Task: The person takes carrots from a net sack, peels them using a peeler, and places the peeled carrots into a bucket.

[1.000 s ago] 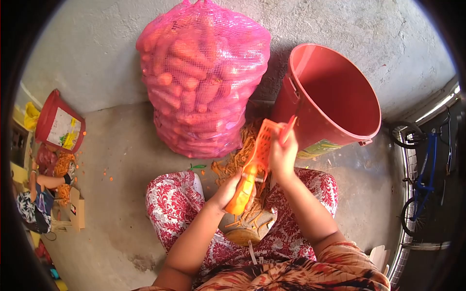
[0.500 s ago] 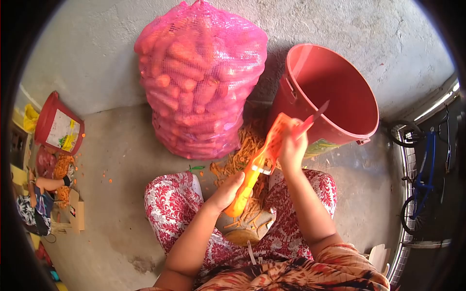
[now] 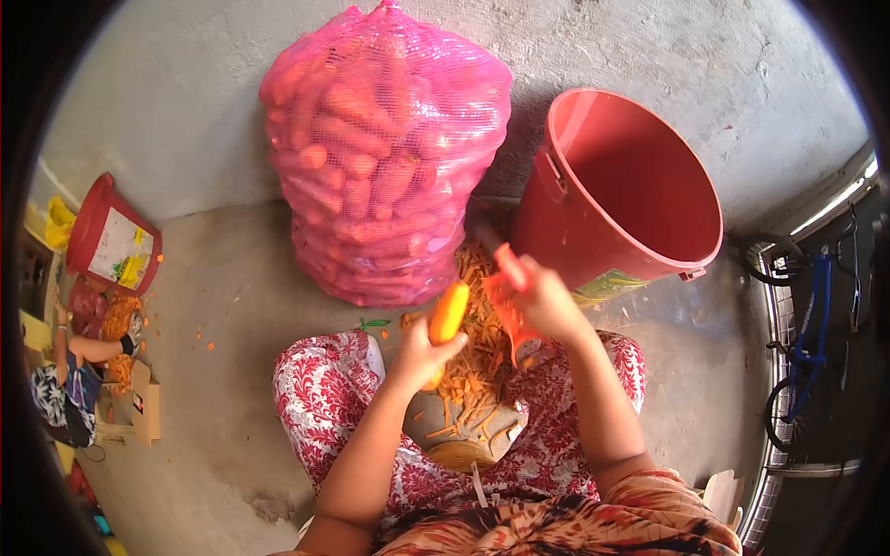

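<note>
A peeled carrot (image 3: 450, 313) stands up out of my left hand (image 3: 419, 357), whose fingers are wrapped round it. To the right, apart from the carrot, my right hand (image 3: 545, 304) is closed on an orange peeler (image 3: 514, 324) and a red-handled knife (image 3: 509, 266); the knife's blade is blurred. Orange peelings (image 3: 475, 371) lie on the floor under and between both hands. Behind them stands a pink mesh sack (image 3: 385, 167) full of carrots.
A large red bucket (image 3: 556, 218) leans at the right behind my right hand. At the far left are a smaller red bucket (image 3: 85, 227), a cardboard box (image 3: 146, 403) and another person's arm (image 3: 97, 350). A blue bicycle (image 3: 814, 343) is at the far right.
The peeler has come off the carrot and moved lower. My left hand has raised the carrot and turned it upright. The knife, which pointed up to the right, now points up to the left.
</note>
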`<state>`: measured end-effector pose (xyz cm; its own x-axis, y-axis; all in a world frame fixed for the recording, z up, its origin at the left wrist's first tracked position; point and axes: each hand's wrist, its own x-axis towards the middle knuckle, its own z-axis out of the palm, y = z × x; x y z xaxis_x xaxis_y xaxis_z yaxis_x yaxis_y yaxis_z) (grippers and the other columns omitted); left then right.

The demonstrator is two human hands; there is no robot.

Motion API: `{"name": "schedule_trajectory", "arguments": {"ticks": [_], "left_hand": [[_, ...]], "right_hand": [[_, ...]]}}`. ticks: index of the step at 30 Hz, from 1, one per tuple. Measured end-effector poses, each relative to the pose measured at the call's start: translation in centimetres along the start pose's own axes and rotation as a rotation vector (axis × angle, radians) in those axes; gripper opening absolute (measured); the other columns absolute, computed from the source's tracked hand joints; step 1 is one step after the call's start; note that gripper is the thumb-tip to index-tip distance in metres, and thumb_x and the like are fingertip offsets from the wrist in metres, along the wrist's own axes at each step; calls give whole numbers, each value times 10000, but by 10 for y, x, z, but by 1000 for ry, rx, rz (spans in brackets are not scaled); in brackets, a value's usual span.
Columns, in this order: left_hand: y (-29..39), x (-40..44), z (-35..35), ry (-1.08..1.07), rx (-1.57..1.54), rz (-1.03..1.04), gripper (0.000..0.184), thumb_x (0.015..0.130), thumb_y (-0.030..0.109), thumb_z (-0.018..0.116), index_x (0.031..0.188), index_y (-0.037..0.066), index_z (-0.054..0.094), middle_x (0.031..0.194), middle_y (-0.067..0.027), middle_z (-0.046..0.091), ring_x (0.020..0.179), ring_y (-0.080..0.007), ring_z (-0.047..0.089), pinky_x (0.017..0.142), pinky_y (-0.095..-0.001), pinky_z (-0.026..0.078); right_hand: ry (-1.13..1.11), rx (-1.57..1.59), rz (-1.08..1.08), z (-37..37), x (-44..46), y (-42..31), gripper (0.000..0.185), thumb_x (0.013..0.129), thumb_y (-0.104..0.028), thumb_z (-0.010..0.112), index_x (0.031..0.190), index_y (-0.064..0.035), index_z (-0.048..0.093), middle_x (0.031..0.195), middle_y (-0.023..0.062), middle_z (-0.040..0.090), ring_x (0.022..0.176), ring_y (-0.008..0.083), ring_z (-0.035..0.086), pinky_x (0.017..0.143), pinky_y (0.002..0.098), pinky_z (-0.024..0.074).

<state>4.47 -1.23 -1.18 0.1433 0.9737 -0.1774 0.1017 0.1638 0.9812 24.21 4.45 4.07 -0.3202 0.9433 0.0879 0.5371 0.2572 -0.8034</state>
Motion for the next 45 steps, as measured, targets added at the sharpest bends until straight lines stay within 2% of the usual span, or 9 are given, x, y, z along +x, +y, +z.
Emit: {"name": "schedule_trajectory", "arguments": {"ticks": [2,5,20,26,30,35,38,42,45], "left_hand": [[3,5,-9,269,298,74,356,647,191,672,926,14,539,721,-160,589,662,-274,588,602,-367,440],[7,10,-18,402,490,108,260,637,174,655,789,14,519,681,-185,569,669,-369,552,561,-393,426],[13,7,-13,416,755,176,268,605,152,681,742,30,485,657,-174,547,645,-372,529,535,-402,407],[9,6,-14,198,421,109,293,587,129,682,843,70,552,748,-113,592,689,-297,571,615,-394,440],[24,2,-10,-4,905,632,301,543,49,665,823,77,557,757,-60,594,742,-255,558,657,-349,445],[16,5,-3,171,461,299,190,678,70,655,828,70,538,763,-68,571,709,-199,551,635,-295,435],[-8,17,-7,126,-352,90,193,711,140,673,844,92,543,799,-6,564,753,-146,543,706,-305,435],[-17,21,-14,246,-1177,59,248,746,17,586,946,136,502,941,6,496,894,-124,485,837,-324,359],[-20,20,-19,206,-1284,68,225,760,56,572,958,148,520,1050,-26,518,978,-164,481,901,-369,338]], "right_hand": [[-231,48,43,10,-9,-3,172,698,-25,519,868,-14,496,742,193,558,738,347,565,623,380,438],[-343,-132,-6,26,-15,11,185,728,-94,539,892,-18,497,719,201,549,704,358,546,615,399,418],[-368,-99,38,27,-13,18,168,727,-109,522,863,-13,497,727,204,557,726,353,549,642,408,418],[-363,-85,38,29,-12,21,161,724,-116,522,850,-16,511,751,202,568,746,352,555,653,408,426],[-359,-306,249,43,-11,45,184,710,-112,520,860,-8,528,790,213,581,779,362,560,674,409,437],[-366,-269,265,65,-9,54,252,705,-108,513,923,16,538,800,230,578,788,370,564,682,411,439],[-362,-57,377,68,-13,58,252,746,-113,507,958,20,535,778,198,601,750,311,595,636,375,454],[-376,767,699,74,-10,54,227,817,-137,495,973,24,531,776,128,612,681,186,599,573,308,470],[-315,1146,770,73,-11,35,220,841,-196,513,965,-16,531,736,60,588,588,132,552,507,248,448]]}}
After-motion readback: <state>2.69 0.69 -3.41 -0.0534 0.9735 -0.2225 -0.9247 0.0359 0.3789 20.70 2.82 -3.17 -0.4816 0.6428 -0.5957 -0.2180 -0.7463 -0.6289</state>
